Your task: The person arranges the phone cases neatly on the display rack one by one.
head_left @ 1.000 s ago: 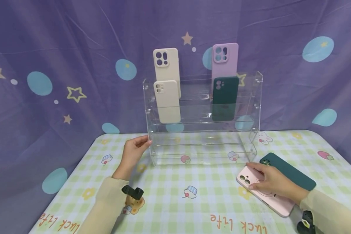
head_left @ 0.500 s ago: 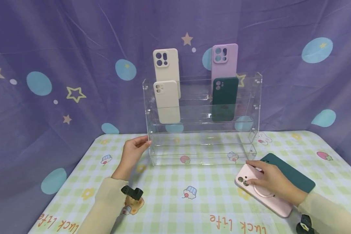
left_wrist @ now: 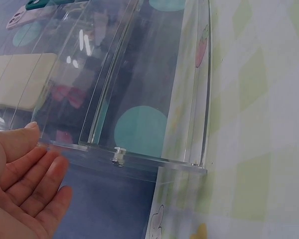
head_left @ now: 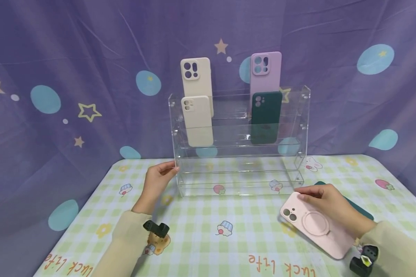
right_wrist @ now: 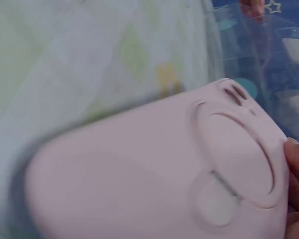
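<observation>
Pink phone case (head_left: 315, 225) lies on the checked surface (head_left: 228, 246), gripped at its far edge by the right hand (head_left: 327, 204). Left hand (head_left: 156, 182), fingers relaxed, touches the clear acrylic rack (head_left: 239, 161) beside it.

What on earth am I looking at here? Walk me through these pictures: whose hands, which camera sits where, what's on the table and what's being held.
No machine here: a person works with bare hands, wearing three cameras. The wide picture comes from the head; the two close-ups come from the wrists.

On the checked tablecloth stands a clear acrylic rack holding four phone cases: two cream, one lilac, one dark green.

The left hand touches the rack's left edge with straight fingers; the left wrist view shows that edge close up.

The right hand grips a pink phone case by its far edge, tilted off the table. The right wrist view shows it blurred. Another dark green case lies mostly hidden behind that hand.
</observation>
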### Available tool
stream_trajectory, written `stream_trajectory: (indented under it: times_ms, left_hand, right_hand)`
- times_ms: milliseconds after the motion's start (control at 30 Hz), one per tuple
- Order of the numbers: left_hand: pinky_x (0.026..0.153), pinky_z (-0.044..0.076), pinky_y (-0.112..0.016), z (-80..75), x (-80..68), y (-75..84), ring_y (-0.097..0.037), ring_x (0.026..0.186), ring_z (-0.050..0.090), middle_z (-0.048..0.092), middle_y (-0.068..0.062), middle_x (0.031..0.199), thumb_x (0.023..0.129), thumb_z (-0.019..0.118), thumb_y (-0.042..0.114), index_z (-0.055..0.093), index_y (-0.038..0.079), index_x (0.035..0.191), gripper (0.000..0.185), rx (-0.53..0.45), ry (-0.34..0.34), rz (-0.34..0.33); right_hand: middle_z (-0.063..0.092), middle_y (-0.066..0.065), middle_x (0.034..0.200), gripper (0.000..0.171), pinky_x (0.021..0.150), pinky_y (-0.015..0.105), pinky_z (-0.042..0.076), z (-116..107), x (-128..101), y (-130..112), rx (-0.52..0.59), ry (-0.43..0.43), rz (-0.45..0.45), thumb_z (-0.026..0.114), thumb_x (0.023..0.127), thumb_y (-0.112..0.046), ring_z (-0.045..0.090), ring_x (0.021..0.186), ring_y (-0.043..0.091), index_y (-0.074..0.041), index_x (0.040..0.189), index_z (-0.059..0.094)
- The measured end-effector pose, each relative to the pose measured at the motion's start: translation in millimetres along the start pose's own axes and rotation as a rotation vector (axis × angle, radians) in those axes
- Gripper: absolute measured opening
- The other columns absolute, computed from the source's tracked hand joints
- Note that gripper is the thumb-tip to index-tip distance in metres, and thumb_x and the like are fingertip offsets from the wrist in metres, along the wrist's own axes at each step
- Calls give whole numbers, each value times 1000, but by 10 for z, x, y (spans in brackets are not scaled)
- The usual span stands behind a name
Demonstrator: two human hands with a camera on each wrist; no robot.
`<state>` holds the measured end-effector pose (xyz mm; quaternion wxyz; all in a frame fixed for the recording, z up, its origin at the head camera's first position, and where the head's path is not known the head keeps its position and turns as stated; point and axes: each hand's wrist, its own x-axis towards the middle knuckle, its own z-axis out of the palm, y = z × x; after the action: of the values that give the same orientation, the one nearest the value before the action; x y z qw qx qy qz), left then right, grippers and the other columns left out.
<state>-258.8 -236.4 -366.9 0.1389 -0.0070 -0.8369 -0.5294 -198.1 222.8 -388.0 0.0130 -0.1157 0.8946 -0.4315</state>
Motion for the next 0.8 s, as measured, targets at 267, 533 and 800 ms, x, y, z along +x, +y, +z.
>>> stream_trajectory:
  times_ms: [267,533,800]
  left_hand:
    - [73,47,-9,-2,4,1,11,75,57,67,-22,110,87,68,13,66,-4,112,31,4,0,8]
    - [74,47,-9,-5,8,-8,10,77,58,67,-21,111,87,68,14,66,-4,113,31,14,-3,6]
    - [75,47,-9,-17,3,-3,7,81,59,67,-20,112,88,68,17,66,-3,113,32,29,-2,2]
  right_hand:
    - [69,16,111,33,73,15,51,-37,15,-168,22,-67,-22,65,89,-20,57,89,-13,0,115,66]
    - [69,17,109,35,68,19,52,-36,62,-421,90,-56,-40,64,90,-21,61,85,-7,2,116,65]
    - [72,-10,96,36,70,18,53,71,206,-698,320,110,-86,63,92,-21,64,82,-1,4,118,62]
